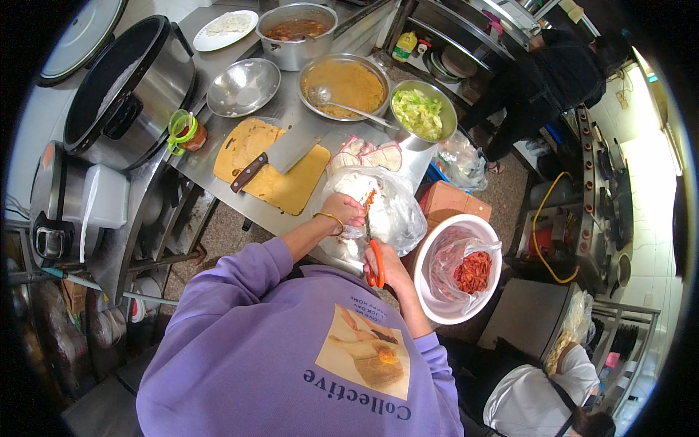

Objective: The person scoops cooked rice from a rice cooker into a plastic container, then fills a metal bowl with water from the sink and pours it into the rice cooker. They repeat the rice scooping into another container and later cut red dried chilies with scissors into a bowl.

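Observation:
Over the table's near edge, my right hand (395,268) grips orange-handled scissors (376,258), with the blades pointing away from me. Beside the blades is my left hand (345,210), its fingers closed; what they hold is too small to make out. Below and beyond both hands lies a clear plastic bag (402,207) spread over something white, with small red-orange pieces (370,198) in it. To the right of my right hand stands a white tub (427,302). Inside it, an open plastic bag contains dried red chilies (477,272).
A cleaver (287,154) lies on a yellow cutting board (302,178). Behind are an empty metal bowl (244,87), a pan of yellowish food (346,81) with a ladle, and a bowl of chopped greens (416,113). Other people (546,80) are at the right.

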### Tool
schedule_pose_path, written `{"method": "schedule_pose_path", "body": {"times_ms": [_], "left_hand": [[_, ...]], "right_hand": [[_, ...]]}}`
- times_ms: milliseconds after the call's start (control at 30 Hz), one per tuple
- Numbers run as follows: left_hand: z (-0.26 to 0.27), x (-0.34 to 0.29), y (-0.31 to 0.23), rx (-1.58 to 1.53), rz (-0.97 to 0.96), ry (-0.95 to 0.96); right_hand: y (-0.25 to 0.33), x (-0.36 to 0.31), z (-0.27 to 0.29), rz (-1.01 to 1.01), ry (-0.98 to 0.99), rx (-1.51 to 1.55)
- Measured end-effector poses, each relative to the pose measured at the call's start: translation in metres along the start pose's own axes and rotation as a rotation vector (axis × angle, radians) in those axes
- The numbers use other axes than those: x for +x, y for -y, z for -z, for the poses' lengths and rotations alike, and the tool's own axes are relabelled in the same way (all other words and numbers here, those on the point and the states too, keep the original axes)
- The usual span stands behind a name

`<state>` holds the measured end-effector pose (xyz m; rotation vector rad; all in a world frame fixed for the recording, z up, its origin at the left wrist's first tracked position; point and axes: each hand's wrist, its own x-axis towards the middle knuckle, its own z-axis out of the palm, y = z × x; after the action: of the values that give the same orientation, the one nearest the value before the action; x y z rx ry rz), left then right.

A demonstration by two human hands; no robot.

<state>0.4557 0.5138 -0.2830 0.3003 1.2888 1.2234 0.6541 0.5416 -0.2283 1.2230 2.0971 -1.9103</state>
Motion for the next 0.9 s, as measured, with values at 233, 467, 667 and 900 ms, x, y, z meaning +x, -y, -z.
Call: {"method": "schedule_pose_path", "body": {"times_ms": [233, 467, 667, 900], "left_hand": [[0.0004, -0.001, -0.0015, 0.036, -0.03, 0.023], [0.0011, -0.0008, -0.0035, 0.046, -0.025, 0.011], [0.003, 0.0028, -0.0064, 0.052, -0.021, -0.011], [0.0029, 0.0063, -0.0075, 0.043, -0.024, 0.038]], "right_hand": [[0.0061, -0.0003, 0.0, 0.013, -0.018, -0.084], [0.0002, 0.0023, -0.0006, 0.06, -0.049, -0.173], [0.0004, -0.0005, 0.0026, 0.127, -0.098, -0.248], [0.0036, -0.0039, 0.0036, -0.014, -0.016, 0.031]]}}
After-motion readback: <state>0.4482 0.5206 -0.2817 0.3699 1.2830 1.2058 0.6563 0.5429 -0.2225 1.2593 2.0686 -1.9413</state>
